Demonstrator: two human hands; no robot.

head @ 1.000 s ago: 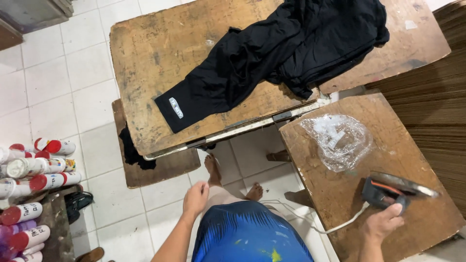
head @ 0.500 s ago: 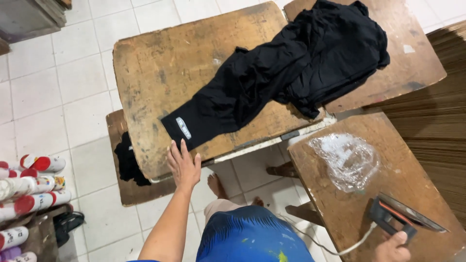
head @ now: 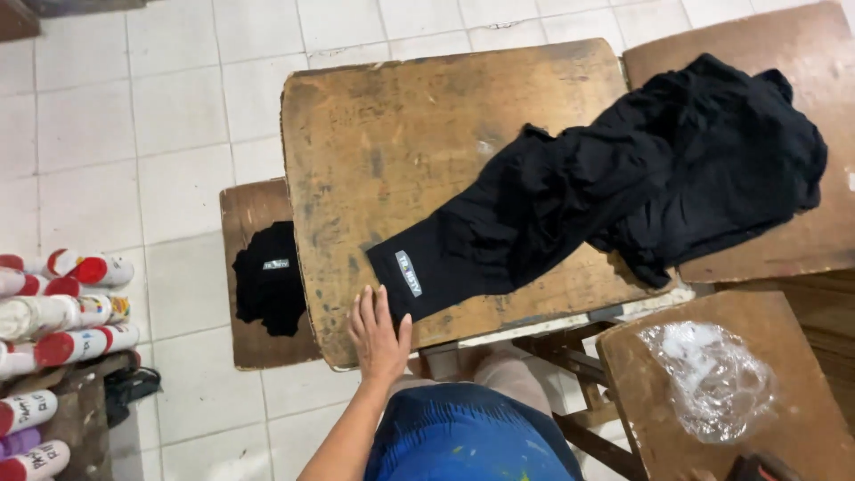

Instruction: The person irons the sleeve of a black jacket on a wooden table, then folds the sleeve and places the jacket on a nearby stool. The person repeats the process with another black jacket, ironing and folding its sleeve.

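Step in hand, at a guess: taking hold of the black garment (head: 606, 187) at its near end. Left hand (head: 378, 334) flat on the near edge of the wooden table (head: 392, 134), fingers spread wide, holding nothing, thumb right at the corner of the cloth; whether touching or just short, cannot tell. Right hand out of view.

Garment stretched across the table from near left to far right: narrow and fairly smooth at the near end, with a small pale label (head: 408, 273), then bunched and creased at the far right, where it spills onto a second table (head: 712, 44) and hangs a little over the gap between the two. Soft, matte, limp fabric, likely to drag and fold when pulled.

Next move, as judged: calls for closing the fingers on the near hem and lifting rather than sliding, since the tabletop looks worn, scratched and rough.

Lower on the left, a brown stool (head: 240, 214) with a smaller black cloth (head: 267, 285) on it. Near right, a side table (head: 802, 445) with a crumpled clear plastic bag (head: 708, 374), glossy and wrinkled. Far left, red-capped white cans (head: 62, 312) lying in a row. Pale tiled floor (head: 134, 107) below.
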